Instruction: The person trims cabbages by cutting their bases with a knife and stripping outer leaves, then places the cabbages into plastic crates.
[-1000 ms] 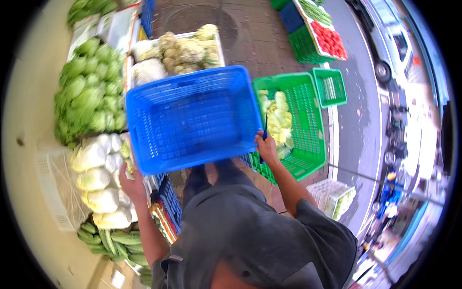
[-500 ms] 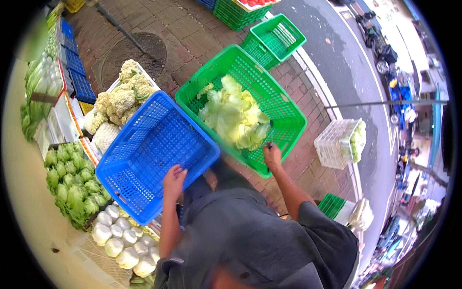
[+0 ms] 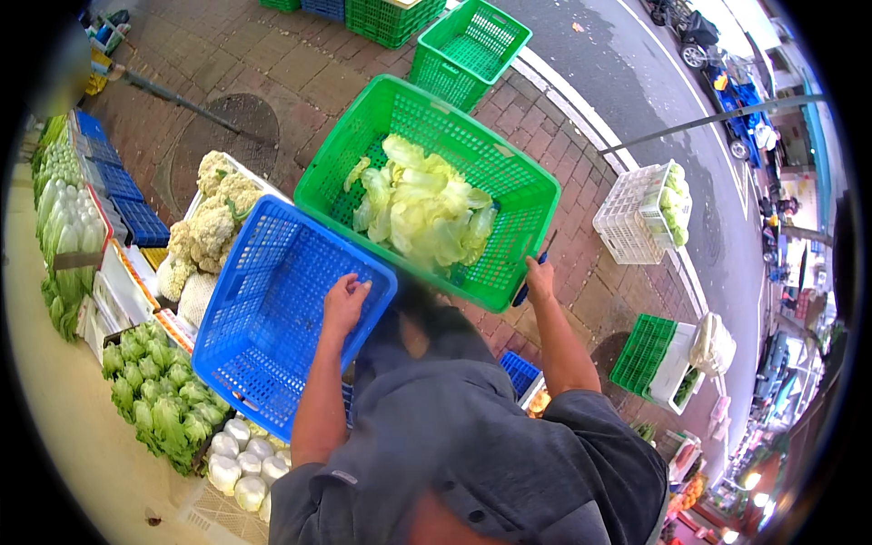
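Note:
My left hand (image 3: 342, 306) hovers over the right side of a blue plastic crate (image 3: 259, 291); its fingers are slightly bent and apart, with nothing seen in them. My right hand (image 3: 540, 280) is at the right end of a large green crate (image 3: 522, 195), closed round a slim dark-handled tool that looks like a knife (image 3: 520, 293). Loose pale green leaves (image 3: 422, 204) lie heaped in the green crate. The two crates stand against each other in front of me, the blue one tilted toward me.
Cauliflowers (image 3: 204, 227), green lettuces (image 3: 159, 381) and round white-wrapped vegetables (image 3: 250, 468) lie at the left. Another green crate (image 3: 468, 54) stands behind. At the right are a white crate (image 3: 627, 218) of vegetables, a green crate (image 3: 641, 352) and the road (image 3: 627, 100).
My view has turned, so the surroundings shift. My right hand has gone from inside the green crate's near right corner to its outer right end. My left hand remains over the blue crate.

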